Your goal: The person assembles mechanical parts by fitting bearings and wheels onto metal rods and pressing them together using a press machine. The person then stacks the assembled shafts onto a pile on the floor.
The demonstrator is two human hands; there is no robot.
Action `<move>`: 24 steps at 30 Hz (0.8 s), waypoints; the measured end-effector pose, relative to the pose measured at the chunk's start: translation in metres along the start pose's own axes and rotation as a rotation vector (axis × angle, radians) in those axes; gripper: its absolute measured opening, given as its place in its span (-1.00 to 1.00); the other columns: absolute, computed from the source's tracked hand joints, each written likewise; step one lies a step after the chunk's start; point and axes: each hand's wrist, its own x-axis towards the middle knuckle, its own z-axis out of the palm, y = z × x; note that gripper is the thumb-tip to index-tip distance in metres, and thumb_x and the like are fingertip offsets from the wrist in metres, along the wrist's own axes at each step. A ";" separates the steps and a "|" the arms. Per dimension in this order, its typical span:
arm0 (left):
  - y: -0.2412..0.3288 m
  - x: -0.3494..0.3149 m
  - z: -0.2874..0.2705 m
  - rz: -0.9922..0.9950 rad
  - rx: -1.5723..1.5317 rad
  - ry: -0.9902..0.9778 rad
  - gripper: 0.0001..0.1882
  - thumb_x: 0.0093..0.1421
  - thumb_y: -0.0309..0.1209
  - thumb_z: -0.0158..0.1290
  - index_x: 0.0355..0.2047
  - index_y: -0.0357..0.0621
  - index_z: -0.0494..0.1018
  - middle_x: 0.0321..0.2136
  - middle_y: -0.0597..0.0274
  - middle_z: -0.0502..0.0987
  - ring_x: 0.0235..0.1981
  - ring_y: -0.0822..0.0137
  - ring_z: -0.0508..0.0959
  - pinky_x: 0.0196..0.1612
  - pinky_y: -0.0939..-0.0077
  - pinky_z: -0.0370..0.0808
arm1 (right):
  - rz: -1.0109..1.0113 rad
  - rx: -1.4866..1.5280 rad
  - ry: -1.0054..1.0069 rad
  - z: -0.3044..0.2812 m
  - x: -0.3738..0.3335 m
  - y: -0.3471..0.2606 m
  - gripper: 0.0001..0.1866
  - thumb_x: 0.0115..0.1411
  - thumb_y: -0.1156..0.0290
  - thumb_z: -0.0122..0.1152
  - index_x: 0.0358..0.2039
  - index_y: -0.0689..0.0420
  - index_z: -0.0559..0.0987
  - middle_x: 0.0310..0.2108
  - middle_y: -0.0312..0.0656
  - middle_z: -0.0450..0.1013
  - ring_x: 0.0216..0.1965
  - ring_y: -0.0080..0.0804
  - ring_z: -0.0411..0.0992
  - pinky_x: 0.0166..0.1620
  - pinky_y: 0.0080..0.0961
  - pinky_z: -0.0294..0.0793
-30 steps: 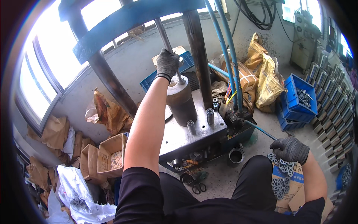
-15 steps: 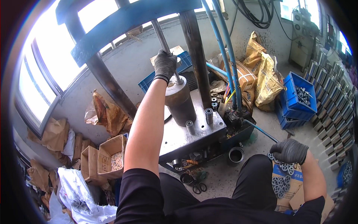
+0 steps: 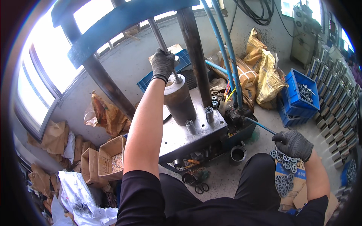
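Observation:
My left hand [image 3: 163, 64], in a dark grey glove, is closed around an upright metal rod [image 3: 157, 34] beneath the blue press frame [image 3: 132, 24]. The rod's lower end meets the top of a thick steel cylinder [image 3: 180, 101], which stands on the press's metal table [image 3: 171, 137]. What lies behind the fingers is hidden. My right hand [image 3: 294, 145], gloved too, is wrapped around the end of a thin blue lever [image 3: 261, 125] that runs to the press's base. Small stacks of ring-shaped metal parts [image 3: 209, 115] and a short metal sleeve [image 3: 190, 127] stand beside the cylinder.
Spoked metal wheels [image 3: 283, 184] lie on cardboard below my right hand. Stacked blue crates [image 3: 300, 94] and rows of metal tubes [image 3: 333, 113] stand at the right. A dark pot [image 3: 238, 154] and scissors [image 3: 201, 188] are on the floor. Open cartons [image 3: 112, 160] stand at the left.
My right hand has risen a little, lifting the end of the blue lever with it. The left hand keeps its hold on the rod. The whole view has shifted slightly.

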 end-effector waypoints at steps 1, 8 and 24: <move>0.002 -0.003 -0.003 -0.017 -0.029 -0.001 -0.69 0.15 -0.32 0.20 -0.15 -0.24 0.52 -0.32 -0.08 0.68 -0.22 0.05 0.72 -0.10 0.21 0.62 | -0.012 -0.015 0.038 -0.002 0.001 -0.002 -0.71 0.18 0.36 0.25 -0.12 0.19 0.68 -0.25 0.05 0.63 -0.20 0.02 0.61 -0.09 -0.17 0.59; -0.034 0.019 0.011 0.033 -0.077 0.033 -0.77 0.17 -0.32 0.20 -0.28 -0.22 0.50 -0.50 0.12 0.59 -0.46 0.32 0.63 -0.37 0.32 0.60 | -0.291 -0.258 0.750 -0.023 0.070 -0.007 -0.88 0.19 0.41 0.25 -0.29 0.15 0.61 -0.45 0.01 0.53 -0.38 0.07 0.55 -0.29 -0.06 0.53; -0.150 0.097 0.052 0.011 -0.678 -0.208 -0.88 0.38 -0.47 0.10 -0.10 -0.14 0.45 -0.29 0.36 0.48 -0.31 0.52 0.49 -0.29 0.55 0.57 | -0.063 -0.262 0.880 -0.090 0.211 -0.006 -0.72 0.14 0.23 0.19 -0.38 0.12 0.77 -0.38 0.06 0.66 -0.24 -0.01 0.68 -0.12 -0.13 0.64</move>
